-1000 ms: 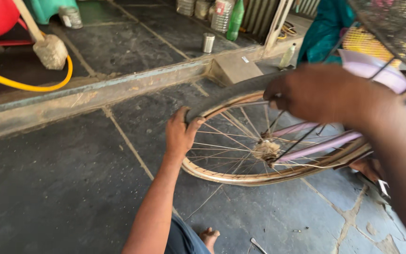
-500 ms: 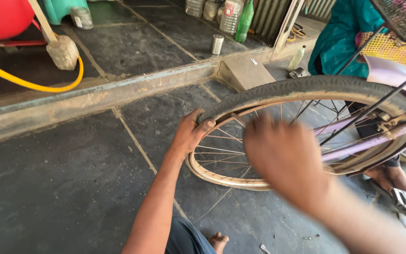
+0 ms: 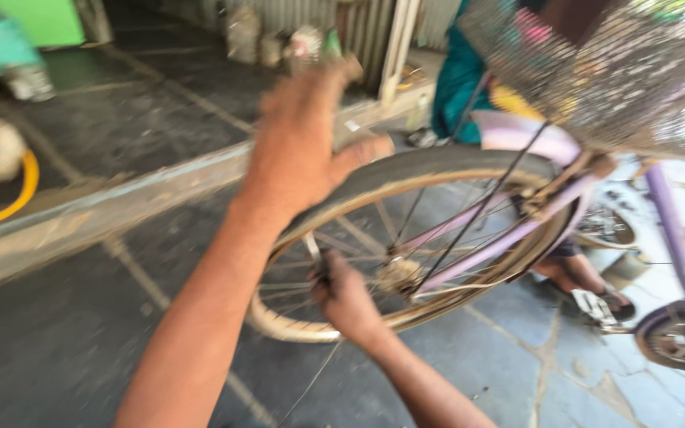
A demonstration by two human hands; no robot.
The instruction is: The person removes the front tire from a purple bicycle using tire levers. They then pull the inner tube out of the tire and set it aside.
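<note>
- Now the bicycle wheel [image 3: 438,162] stands upright at centre frame on the stone floor, held in the lilac fork [image 3: 509,234].
- Left hand [image 3: 299,147]: half a second ago it gripped the tyre's near edge low down. It has since lifted to the top of the tyre, fingers spread wide, thumb lying on the tread. It grips nothing.
- Right hand [image 3: 348,299]: it was in mid-air before and is now low inside the wheel, fingers curled shut around the spokes [image 3: 311,246] beside the rim [image 3: 279,325]. Motion blur hides the exact grip.
- Reading: the hold has passed from left hand to right.
- Around: wire basket [image 3: 596,79] above the wheel, a person in teal [image 3: 457,79] crouched behind, and a yellow hose [image 3: 9,202] far left.
</note>
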